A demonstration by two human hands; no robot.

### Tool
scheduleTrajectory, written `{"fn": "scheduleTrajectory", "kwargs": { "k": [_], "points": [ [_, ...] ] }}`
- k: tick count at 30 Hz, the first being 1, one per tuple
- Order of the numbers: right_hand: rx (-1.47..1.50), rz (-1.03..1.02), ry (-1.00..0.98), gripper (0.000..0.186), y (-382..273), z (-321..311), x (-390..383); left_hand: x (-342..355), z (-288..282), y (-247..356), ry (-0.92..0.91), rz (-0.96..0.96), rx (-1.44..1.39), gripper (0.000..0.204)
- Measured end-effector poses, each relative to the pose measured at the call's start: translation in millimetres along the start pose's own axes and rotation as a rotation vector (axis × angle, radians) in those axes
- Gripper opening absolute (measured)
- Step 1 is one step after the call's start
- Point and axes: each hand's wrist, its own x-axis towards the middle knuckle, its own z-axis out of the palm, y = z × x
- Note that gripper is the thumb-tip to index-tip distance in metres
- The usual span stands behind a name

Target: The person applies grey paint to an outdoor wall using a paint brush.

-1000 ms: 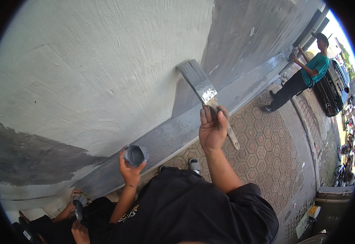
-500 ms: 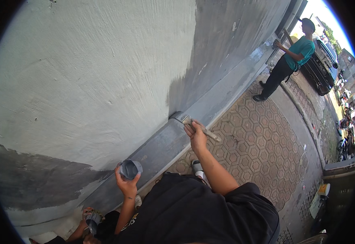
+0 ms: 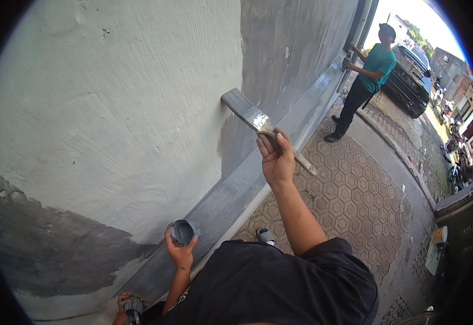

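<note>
My right hand [image 3: 278,160] is closed round the wooden handle of a wide paintbrush [image 3: 258,121]. Its grey-coated bristles point up and left and meet the wall [image 3: 139,97] near the border between pale plaster and dark grey paint. Lower and to the left, my left hand [image 3: 180,252] grips a cup [image 3: 183,232] with grey paint inside, its mouth facing up. A grey painted ledge [image 3: 225,192] runs along the wall's foot, close beside the cup.
At lower left, another person's hand [image 3: 121,301] is beside a grey-smeared container [image 3: 134,306]. Farther along the wall stands a person in a teal shirt [image 3: 378,59], near a dark car [image 3: 409,81]. Hexagonal paving [image 3: 350,189] lies right of the ledge; a bucket [image 3: 439,235] stands beyond.
My right hand has raised the paintbrush from the ledge onto the wall above. The cup in my left hand sits slightly lower and farther right in view, and the whole view has shifted.
</note>
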Motion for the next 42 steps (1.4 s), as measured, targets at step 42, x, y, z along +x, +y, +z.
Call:
{"fn": "scheduleTrajectory", "kwargs": {
  "k": [42],
  "points": [
    [-0.353,-0.023,0.19,0.029,-15,24,33,7,54,4,-0.226,0.064,0.126,0.076]
  ]
}}
